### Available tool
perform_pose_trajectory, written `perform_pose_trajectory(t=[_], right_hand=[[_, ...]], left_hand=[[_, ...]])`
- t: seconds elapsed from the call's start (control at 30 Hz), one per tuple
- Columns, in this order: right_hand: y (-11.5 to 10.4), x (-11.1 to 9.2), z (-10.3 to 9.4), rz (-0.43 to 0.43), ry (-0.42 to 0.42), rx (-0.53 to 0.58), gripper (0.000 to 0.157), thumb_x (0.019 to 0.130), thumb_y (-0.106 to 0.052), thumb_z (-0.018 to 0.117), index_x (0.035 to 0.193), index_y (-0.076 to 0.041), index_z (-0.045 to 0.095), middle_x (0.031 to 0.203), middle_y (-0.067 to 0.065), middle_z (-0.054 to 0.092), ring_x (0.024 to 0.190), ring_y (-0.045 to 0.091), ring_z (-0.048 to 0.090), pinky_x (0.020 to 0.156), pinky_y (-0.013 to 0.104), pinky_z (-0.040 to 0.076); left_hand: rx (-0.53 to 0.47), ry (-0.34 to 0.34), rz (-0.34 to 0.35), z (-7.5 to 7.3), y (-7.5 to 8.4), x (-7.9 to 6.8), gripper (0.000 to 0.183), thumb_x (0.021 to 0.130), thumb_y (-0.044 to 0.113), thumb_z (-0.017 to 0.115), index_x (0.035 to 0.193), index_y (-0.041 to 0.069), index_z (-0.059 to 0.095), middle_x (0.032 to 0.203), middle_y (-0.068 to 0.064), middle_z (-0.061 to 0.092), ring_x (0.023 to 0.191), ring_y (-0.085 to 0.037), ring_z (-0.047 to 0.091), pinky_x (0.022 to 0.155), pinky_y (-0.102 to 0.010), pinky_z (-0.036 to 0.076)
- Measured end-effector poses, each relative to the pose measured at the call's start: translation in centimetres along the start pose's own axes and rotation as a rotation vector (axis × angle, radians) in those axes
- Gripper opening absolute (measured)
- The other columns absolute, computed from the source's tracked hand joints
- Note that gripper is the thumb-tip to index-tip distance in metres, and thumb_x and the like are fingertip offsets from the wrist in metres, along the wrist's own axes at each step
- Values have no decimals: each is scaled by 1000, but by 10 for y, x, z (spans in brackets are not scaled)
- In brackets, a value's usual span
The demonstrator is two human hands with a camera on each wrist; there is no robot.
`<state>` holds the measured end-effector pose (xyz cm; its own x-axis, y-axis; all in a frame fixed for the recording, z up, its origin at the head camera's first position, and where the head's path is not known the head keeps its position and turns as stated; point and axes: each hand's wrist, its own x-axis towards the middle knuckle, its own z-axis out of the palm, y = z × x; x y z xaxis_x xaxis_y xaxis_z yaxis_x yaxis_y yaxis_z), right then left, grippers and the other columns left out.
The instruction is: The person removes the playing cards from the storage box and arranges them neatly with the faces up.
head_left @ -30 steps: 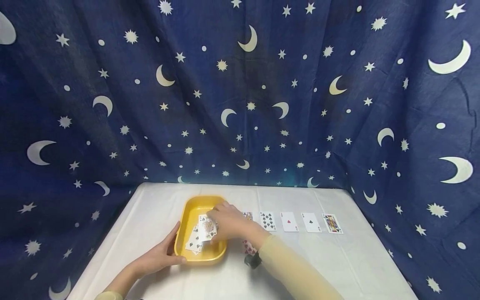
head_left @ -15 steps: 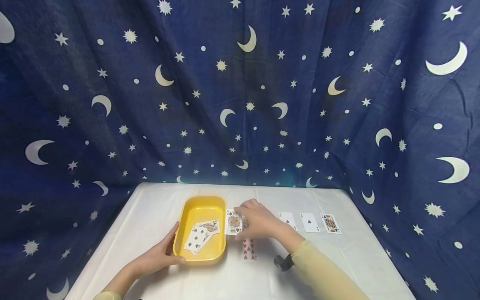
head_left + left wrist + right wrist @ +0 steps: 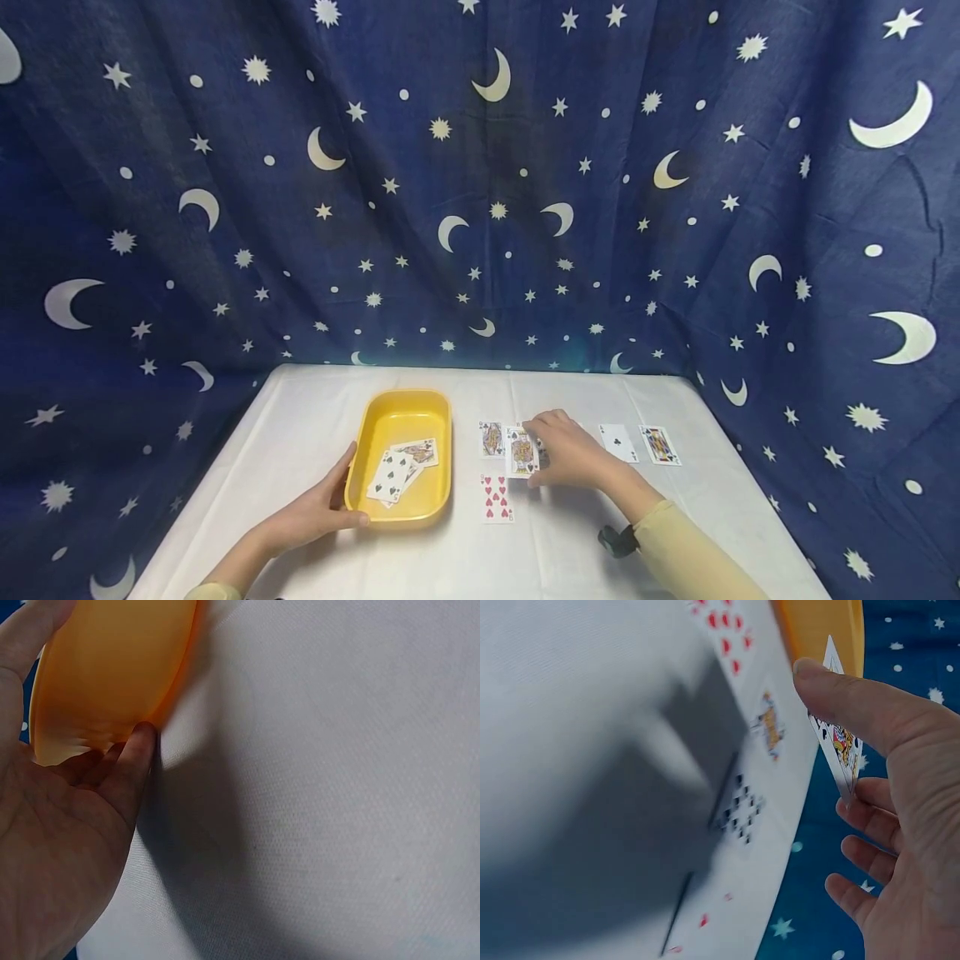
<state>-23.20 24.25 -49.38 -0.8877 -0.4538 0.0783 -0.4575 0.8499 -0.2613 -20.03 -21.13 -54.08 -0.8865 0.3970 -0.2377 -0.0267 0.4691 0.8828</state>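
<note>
Between thumb and fingertips my right hand [image 3: 573, 457] pinches a king of spades playing card [image 3: 521, 452], tilted and raised off the table in the right wrist view. Under and beside it lies a row of face-up cards, including a queen of clubs [image 3: 492, 439]. The ten of spades [image 3: 742, 810] shows in the right wrist view but is mostly covered from the head. A nine of hearts [image 3: 497, 500] lies below the row. My left hand [image 3: 311, 515] holds the near left corner of a yellow tray [image 3: 362, 450]. Inside are a black-suited number card [image 3: 390, 477] and a face card [image 3: 424, 452].
Farther right in the row are an ace of clubs [image 3: 618, 444] and a face card [image 3: 660, 445]. A white cloth [image 3: 420, 567] covers the table. A blue curtain [image 3: 405, 325] with moons and stars hangs behind it and at both sides.
My right hand has lifted the king of spades from the tray and carried it rightward, past the queen of clubs. The left hand and tray stay in place.
</note>
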Motion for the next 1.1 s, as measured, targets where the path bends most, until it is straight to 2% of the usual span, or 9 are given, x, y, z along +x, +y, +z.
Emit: perform_pose_trajectory(t=[0.3, 0.5, 0.63, 0.93, 1.1], right_hand=[[16, -26, 11, 20, -27, 27, 91, 65, -42, 95, 139, -3, 59, 138, 12, 57, 133, 32, 47, 115, 52, 36], [23, -40, 21, 5, -41, 24, 93, 64, -49, 93, 139, -5, 60, 136, 11, 58, 129, 30, 49, 113, 52, 39], [26, -44, 26, 5, -60, 15, 96, 63, -55, 91, 140, -6, 60, 135, 9, 59, 127, 28, 50, 111, 51, 41], [26, -51, 32, 33, -91, 43, 96, 62, -56, 92, 140, -10, 61, 135, 5, 57, 127, 26, 50, 111, 51, 41], [24, -51, 34, 45, -105, 65, 96, 61, -57, 92, 139, -11, 62, 134, 3, 57, 126, 26, 51, 111, 50, 42]], left_hand=[[-5, -9, 25, 0, 1, 0, 125, 82, 31, 87, 166, 22, -6, 169, -21, 10, 150, -39, 28, 120, -57, 18], [-5, -3, -1, 1, -1, 0, 125, 82, 34, 88, 166, 23, -5, 169, -19, 10, 150, -39, 27, 120, -58, 18], [-11, -8, 2, 1, -2, 0, 125, 82, 33, 87, 166, 23, -5, 169, -21, 11, 149, -40, 30, 120, -59, 19], [-6, -4, 0, 1, 1, -1, 125, 82, 33, 87, 166, 22, -6, 168, -21, 13, 148, -40, 32, 120, -59, 20], [-8, -2, 0, 1, -2, 1, 126, 81, 34, 88, 166, 22, -5, 169, -20, 10, 151, -40, 24, 121, -58, 17]])
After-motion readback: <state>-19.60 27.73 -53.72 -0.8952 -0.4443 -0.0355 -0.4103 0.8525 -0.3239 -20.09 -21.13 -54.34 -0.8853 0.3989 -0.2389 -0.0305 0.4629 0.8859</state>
